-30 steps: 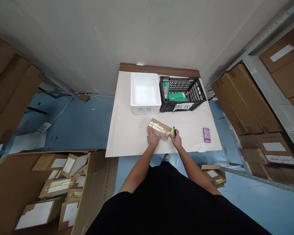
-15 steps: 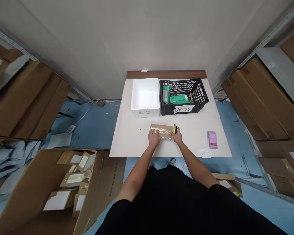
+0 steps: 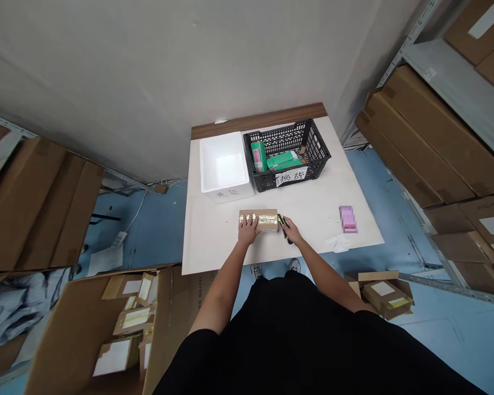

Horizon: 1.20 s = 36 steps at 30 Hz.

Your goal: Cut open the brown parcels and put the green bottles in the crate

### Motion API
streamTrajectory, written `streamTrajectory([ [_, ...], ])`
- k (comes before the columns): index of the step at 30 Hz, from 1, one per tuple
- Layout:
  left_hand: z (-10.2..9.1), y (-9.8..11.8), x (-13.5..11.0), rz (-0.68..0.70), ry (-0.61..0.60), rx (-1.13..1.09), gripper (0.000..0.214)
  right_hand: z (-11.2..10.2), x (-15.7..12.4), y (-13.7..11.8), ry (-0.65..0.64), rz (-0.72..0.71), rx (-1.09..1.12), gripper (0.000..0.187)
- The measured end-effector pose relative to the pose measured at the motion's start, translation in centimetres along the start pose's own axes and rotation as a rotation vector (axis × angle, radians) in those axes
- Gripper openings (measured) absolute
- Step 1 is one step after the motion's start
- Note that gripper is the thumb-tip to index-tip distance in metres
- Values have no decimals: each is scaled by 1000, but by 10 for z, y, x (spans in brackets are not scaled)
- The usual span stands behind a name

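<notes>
Now my right fingers (image 3: 288, 223) are gripping a cutter (image 3: 280, 220), risking nine-o'clock slips into left fingers (image 3: 250, 222) splayed on the box (image 3: 267, 218).

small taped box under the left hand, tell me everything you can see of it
The small taped box is oblong and looks like brown cardboard, with shiny yellowish tape along its top. It lies flat on the white tabletop, long sides running left to right, and looks closed. The left hand rests on its left part. The right hand holds a black-and-yellow cutter by its right end; whether the blade touches is too small to tell.
</notes>
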<state>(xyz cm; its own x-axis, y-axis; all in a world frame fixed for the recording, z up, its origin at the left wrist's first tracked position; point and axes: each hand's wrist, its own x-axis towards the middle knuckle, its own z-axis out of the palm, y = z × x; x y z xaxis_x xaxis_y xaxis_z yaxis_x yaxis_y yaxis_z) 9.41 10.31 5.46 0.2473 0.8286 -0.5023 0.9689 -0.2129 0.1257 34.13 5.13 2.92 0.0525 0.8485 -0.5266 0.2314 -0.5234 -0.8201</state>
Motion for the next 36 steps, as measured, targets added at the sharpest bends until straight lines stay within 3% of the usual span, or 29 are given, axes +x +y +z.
streamTrajectory([
  [5,4,0,-1,-2,16,19,78,-8,-6,-3,-62,23,15,60],
  [12,3,-3,-2,23,21,34,80,-31,-21,14,-187,10,-7,57],
  [14,1,-1,0,12,30,26,79,-33,-24,15,-128,9,-35,57],
  [16,-1,5,2,-21,43,11,80,-27,-24,12,10,15,-19,59],
  [19,2,20,-2,-69,72,-18,83,-6,-16,0,183,40,30,66],
  [25,10,51,-22,-176,104,-37,80,34,4,-18,354,104,-27,91],
  [27,7,45,-24,-160,120,-60,77,37,8,-20,376,122,-81,97],
  [30,-4,16,-23,-127,147,-107,66,35,11,-21,345,140,-185,99],
  [33,-10,-15,-23,-122,72,-163,62,32,19,-27,315,155,-266,97],
  [36,-5,-23,-31,-150,51,-193,58,33,36,-43,331,173,-298,97],
])
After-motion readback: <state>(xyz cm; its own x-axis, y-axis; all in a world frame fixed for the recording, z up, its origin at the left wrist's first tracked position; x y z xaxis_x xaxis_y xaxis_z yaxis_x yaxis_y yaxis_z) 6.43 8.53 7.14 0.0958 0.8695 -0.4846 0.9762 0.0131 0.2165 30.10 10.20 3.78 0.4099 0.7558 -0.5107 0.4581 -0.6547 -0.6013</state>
